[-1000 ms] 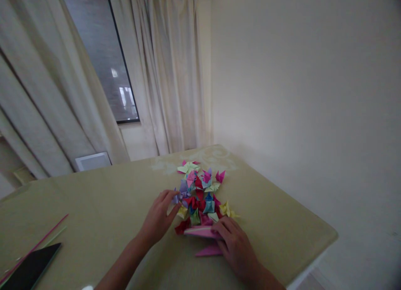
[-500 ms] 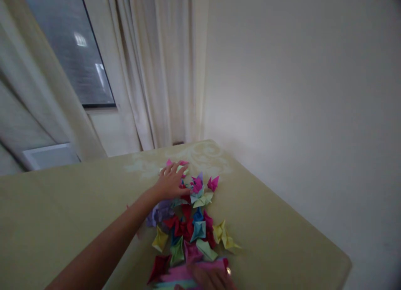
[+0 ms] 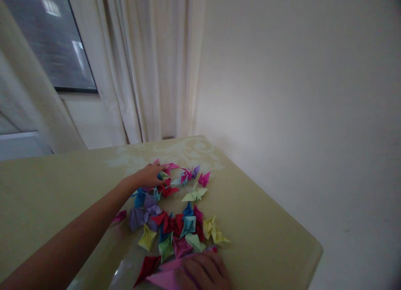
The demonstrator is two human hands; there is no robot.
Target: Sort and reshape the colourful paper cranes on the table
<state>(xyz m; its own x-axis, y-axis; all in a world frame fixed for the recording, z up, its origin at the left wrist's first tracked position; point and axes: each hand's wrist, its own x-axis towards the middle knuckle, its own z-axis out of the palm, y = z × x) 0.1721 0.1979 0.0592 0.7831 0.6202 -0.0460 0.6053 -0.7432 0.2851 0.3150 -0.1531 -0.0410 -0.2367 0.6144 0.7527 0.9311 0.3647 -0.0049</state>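
Folded paper cranes in many colours lie in a loose cluster on the table (image 3: pixel 266 231). My left hand (image 3: pixel 152 175) reaches to the far end of them. Its fingers are spread over a green-and-blue crane (image 3: pixel 163 176), beside a pink crane (image 3: pixel 171 166) and a red crane (image 3: pixel 169 189). At the near edge my right hand (image 3: pixel 205 271) curls its fingers over a pink folded paper piece (image 3: pixel 166 277); its thumb side is partly hidden. A dark red folded piece (image 3: pixel 147 269) lies just left of it.
Nearer the middle are purple cranes (image 3: pixel 145 214), a yellow crane (image 3: pixel 214 230) and a light green crane (image 3: pixel 194 194). A magenta crane (image 3: pixel 204 179) lies to the right. A white wall (image 3: pixel 282 114) borders the table's right side; curtains (image 3: pixel 156 72) hang behind.
My left hand has moved left, and the cranes near it lie more spread out. My right hand has come further into view over the pink paper. The view has turned slightly right.
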